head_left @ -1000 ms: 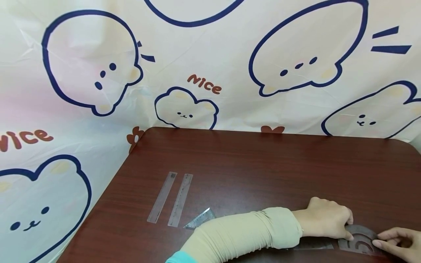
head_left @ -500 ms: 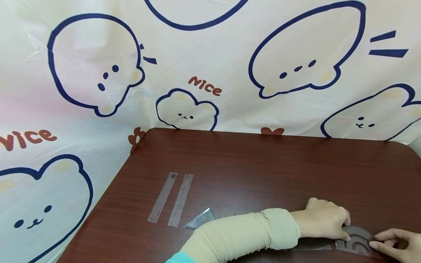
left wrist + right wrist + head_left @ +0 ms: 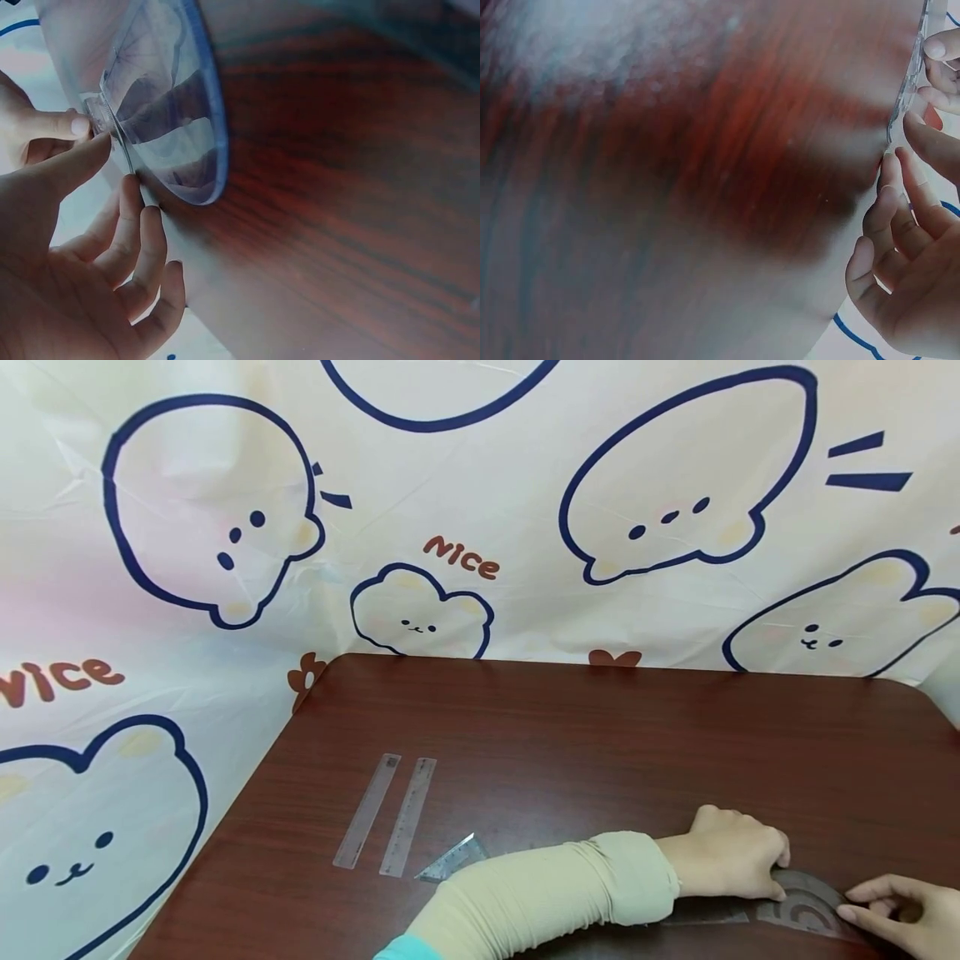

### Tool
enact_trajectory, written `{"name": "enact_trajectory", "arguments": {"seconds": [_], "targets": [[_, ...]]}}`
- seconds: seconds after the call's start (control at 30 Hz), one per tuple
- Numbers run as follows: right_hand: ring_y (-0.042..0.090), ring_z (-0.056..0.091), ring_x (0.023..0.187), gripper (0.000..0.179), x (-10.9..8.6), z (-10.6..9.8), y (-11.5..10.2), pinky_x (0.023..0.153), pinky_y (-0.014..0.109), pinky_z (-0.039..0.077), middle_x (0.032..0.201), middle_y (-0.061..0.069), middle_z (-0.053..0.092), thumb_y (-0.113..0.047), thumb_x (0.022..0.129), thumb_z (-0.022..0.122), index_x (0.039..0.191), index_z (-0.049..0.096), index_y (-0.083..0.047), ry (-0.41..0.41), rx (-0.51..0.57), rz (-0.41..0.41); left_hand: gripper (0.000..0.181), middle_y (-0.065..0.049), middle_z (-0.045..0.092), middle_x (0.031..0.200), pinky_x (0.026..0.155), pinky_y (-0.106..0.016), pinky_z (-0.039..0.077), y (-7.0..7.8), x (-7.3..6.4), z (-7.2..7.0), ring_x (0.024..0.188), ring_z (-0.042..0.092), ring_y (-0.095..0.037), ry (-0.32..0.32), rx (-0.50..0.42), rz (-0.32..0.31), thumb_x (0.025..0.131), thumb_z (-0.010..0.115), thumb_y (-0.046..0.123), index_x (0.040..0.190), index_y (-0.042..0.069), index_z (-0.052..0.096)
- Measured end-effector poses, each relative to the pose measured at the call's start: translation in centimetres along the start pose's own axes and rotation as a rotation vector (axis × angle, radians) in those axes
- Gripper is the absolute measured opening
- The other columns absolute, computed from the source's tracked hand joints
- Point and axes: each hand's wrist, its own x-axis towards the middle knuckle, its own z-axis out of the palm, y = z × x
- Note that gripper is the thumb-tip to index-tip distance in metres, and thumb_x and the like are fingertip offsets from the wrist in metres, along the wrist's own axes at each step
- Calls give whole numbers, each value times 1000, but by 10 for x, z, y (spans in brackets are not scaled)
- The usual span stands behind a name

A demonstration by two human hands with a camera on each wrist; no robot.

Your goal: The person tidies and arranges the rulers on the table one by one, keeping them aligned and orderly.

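Note:
A clear protractor (image 3: 802,882) lies at the table's front right in the head view. My left hand (image 3: 735,856) reaches across from the left and pinches its left side between thumb and fingers. At its right edge, my right hand (image 3: 903,910) pinches with thumb and index finger. In the left wrist view, the left hand (image 3: 82,262) is close up, its thumb and index fingertips at the thin edge of clear plastic. A clear sheet-like thing with a blue rounded edge (image 3: 217,120) is beside them; its kind is not plain. The right wrist view shows the right hand (image 3: 907,262) at the clear edge.
Two clear rulers (image 3: 367,812) lie side by side on the brown table (image 3: 570,735), left of centre. A clear set square (image 3: 452,858) is partly hidden by the left sleeve (image 3: 555,889). Another clear flat piece (image 3: 708,912) lies below the left wrist. A printed cloth (image 3: 525,485) hangs behind.
Both hands and the protractor have shifted slightly left in the head view, partly with the camera's own movement. Their hold on the protractor looks the same.

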Motion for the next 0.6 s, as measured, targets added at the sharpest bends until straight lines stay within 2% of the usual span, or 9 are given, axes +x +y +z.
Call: {"name": "enact_trajectory", "arguments": {"seconds": [0.13, 0.37, 0.5, 0.6], "targets": [[5, 39, 43, 17, 1, -1, -1, 42, 23, 34, 56, -11, 51, 4, 71, 83, 80, 69, 8, 13, 17, 2, 28, 35, 62, 102, 72, -24, 38, 0, -1, 0, 81, 53, 9, 1, -12, 15, 85, 72, 56, 112, 52, 65], [8, 40, 43, 17, 1, -1, -9, 43, 25, 34, 60, -3, 55, 1, 77, 81, 84, 68, 10, 10, -5, 26, 29, 35, 62, 102, 74, -24, 37, -1, -8, -5, 85, 54, 9, 1, -5, 40, 86, 71, 55, 114, 51, 64], [5, 41, 44, 13, -2, -2, -19, 44, 21, 33, 61, -14, 53, -2, 79, 81, 78, 69, 1, 70, 85, -44, 29, 36, 61, 103, 72, -22, 36, -4, -20, -13, 86, 54, 10, 7, -6, 75, 88, 68, 56, 116, 50, 62], [3, 43, 44, 13, -1, -4, -31, 44, 20, 34, 63, -17, 56, -8, 83, 80, 78, 69, -3, 62, 73, -61, 27, 37, 60, 101, 69, -21, 36, -9, -30, -20, 84, 54, 11, 20, -5, 83, 90, 65, 57, 116, 50, 62]]}}
